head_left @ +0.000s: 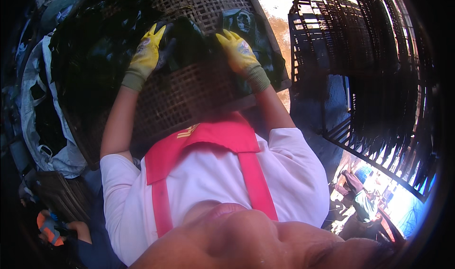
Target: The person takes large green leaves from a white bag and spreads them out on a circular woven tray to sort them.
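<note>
Both my hands wear yellow coated gloves with greenish knit cuffs and reach over a woven cane tray (175,93). My left hand (146,53) is on the left, its fingers stretched and apart beside dark green, glossy leaf-like pieces (185,36). To the right, my right hand (238,53) has its fingers extended and spread near the edge of another dark green sheet (241,22). The dark pieces lie between and around the hands; what kind they are does not show plainly. Neither hand visibly grips anything, though deep shadow hides some contact at the fingertips.
A large dark heap (99,51) covers the tray's left part. Beside it hangs a white sack (66,145). At right stands a slatted rack (360,74) hung with dark strips. Other people appear at lower left (50,228) and lower right (365,205).
</note>
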Motion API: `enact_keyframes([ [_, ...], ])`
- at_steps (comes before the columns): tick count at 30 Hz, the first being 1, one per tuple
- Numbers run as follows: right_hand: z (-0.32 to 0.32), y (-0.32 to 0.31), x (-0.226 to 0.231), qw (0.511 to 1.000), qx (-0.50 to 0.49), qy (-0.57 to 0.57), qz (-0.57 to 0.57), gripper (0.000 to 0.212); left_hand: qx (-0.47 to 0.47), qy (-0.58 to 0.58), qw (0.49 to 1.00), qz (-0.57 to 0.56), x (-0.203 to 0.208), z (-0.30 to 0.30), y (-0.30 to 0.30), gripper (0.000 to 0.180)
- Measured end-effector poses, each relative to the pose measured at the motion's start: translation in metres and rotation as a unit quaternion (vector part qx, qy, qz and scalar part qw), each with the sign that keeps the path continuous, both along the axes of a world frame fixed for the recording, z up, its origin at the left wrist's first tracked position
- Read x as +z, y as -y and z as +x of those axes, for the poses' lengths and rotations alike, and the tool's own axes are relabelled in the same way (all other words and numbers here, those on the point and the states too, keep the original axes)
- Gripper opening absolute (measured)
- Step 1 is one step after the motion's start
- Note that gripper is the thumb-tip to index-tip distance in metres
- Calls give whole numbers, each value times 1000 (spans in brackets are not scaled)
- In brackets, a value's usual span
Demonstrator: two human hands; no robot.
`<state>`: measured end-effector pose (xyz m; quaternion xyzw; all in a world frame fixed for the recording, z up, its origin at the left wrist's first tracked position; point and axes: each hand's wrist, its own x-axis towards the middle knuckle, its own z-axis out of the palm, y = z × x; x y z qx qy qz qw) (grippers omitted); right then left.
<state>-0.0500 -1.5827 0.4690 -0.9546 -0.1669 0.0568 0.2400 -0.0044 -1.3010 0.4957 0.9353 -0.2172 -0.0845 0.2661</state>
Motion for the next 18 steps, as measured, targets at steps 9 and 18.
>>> enact_keyframes([
  [9, 0, -58, -38, 988, -146, 37, -16, 52, -105, -20, 971, 215, -36, 89, 38, 48],
  [18, -61, -48, 11, 933, -89, 94, 337, 59, -134, -341, 902, -230, -5, 29, -14, 47],
])
